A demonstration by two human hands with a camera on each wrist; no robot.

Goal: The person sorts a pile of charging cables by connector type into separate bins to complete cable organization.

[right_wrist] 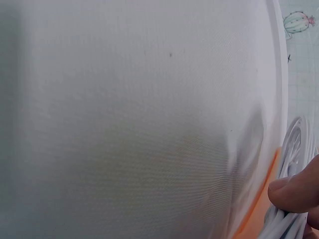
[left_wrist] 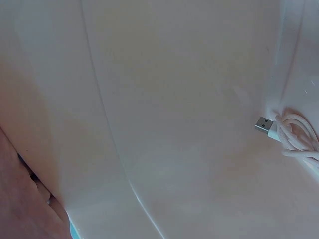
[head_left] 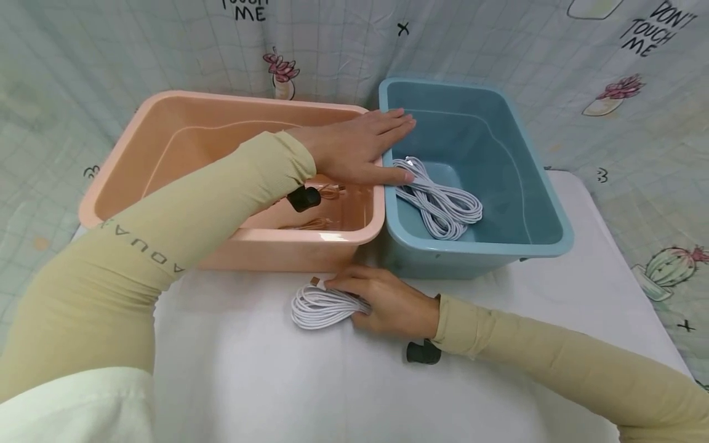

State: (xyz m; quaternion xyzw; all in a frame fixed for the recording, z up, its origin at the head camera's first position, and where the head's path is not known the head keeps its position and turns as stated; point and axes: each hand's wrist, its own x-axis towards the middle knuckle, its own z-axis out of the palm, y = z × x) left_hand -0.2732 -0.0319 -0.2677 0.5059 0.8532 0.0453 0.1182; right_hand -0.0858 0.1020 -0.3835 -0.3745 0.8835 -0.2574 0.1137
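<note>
In the head view my right hand [head_left: 396, 304] grips a coiled white cable [head_left: 317, 309] low in front of the two bins. One end of the coil, with a USB plug [head_left: 316, 282], points up beside my fingers. The right wrist view shows my thumb [right_wrist: 289, 194] pressed on the loops. My left hand [head_left: 360, 147] lies over the meeting rims of the peach bin [head_left: 266, 235] and the blue bin [head_left: 471, 247], fingers straight and reaching past the blue edge. Below those fingers another bundle of white cable [head_left: 445, 206] lies inside the blue bin.
Bundled cables [head_left: 312, 223] lie in the peach bin, partly hidden by my left arm; one shows a USB plug [left_wrist: 263, 124] in the left wrist view. Both bins stand on a white-covered table [head_left: 266, 381]. A printed curtain [head_left: 332, 49] hangs behind them.
</note>
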